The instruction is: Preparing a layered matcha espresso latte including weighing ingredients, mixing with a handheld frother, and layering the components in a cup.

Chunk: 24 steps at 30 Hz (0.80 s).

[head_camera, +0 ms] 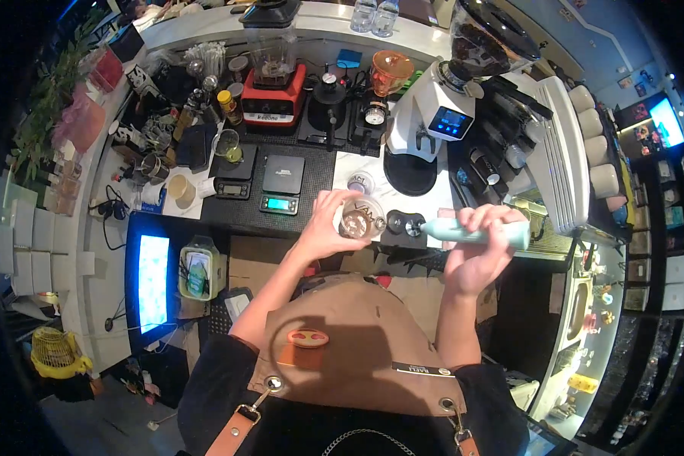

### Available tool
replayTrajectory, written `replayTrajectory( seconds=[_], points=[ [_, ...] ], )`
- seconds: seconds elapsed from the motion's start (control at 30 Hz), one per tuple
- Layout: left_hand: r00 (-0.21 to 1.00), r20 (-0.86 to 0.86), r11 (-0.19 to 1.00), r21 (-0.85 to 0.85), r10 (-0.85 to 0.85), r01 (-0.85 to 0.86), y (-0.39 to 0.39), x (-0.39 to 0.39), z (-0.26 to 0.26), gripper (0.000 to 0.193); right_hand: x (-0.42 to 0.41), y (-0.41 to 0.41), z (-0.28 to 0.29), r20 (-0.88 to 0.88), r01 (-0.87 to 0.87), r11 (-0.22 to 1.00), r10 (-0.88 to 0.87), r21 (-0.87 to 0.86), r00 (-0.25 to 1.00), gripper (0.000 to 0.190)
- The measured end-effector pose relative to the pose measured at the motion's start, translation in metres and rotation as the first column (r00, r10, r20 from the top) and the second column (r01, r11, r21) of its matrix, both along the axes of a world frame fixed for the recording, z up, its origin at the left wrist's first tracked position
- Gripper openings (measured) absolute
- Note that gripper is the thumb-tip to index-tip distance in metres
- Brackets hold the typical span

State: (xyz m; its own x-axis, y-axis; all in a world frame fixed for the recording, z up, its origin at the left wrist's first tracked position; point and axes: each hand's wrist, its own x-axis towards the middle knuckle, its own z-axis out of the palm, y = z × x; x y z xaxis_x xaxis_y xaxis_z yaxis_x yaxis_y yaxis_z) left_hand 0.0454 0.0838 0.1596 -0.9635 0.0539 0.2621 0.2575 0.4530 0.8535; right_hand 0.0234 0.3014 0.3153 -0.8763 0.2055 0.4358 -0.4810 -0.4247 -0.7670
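Note:
My left hand (pixel 328 228) is wrapped around a clear cup (pixel 360 208) that bears dark lettering, with brown liquid at its bottom. A pale mint handheld frother (pixel 473 232) lies nearly level in my right hand (pixel 484 239), its narrow end pointing left towards the cup. Whether its whisk is inside the cup or just beside it, I cannot tell. Right behind the cup stands another lettered vessel (pixel 361 182) on the white marbled counter. Beneath the frother's tip is a black tamping mat (pixel 402 238) at the counter's front edge, with dark round tools on it.
Behind stand a red-based blender (pixel 273 102) and a white coffee grinder (pixel 416 119) with a bean hopper. Digital scales (pixel 282 174) sit left of my hands, a used clear cup (pixel 228 145) behind them. A lit screen (pixel 153 282) is at left; an espresso machine (pixel 558 154) bearing white cups is at right.

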Motion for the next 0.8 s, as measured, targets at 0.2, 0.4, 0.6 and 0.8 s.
replayTrajectory(
  seconds=[0.2, 0.4, 0.6, 0.8],
  points=[
    [0.925, 0.138, 0.909, 0.179, 0.355, -0.375, -0.029, -0.052, -0.053, 0.089, 0.0, 0.046, -0.025, 0.041, 0.353, 0.935, -0.353, 0.007, 0.935, 0.009],
    [0.92, -0.01, 0.919, -0.04, 0.392, -0.392, -0.071, -0.139, -0.134, 0.088, 0.029, 0.083, -0.055, 0.11, 0.467, 0.872, -0.484, 0.15, 0.868, 0.011],
    [0.972, 0.08, 0.975, -0.013, 0.222, -0.221, -0.054, -0.176, -0.148, 0.083, 0.052, 0.093, -0.072, 0.165, 0.572, 0.783, -0.615, 0.246, 0.771, 0.009],
    [0.981, 0.123, 0.988, -0.038, 0.152, -0.148, -0.042, -0.196, -0.178, 0.088, 0.054, 0.089, -0.07, 0.17, 0.552, 0.798, -0.594, 0.241, 0.786, 0.009]
  ],
)
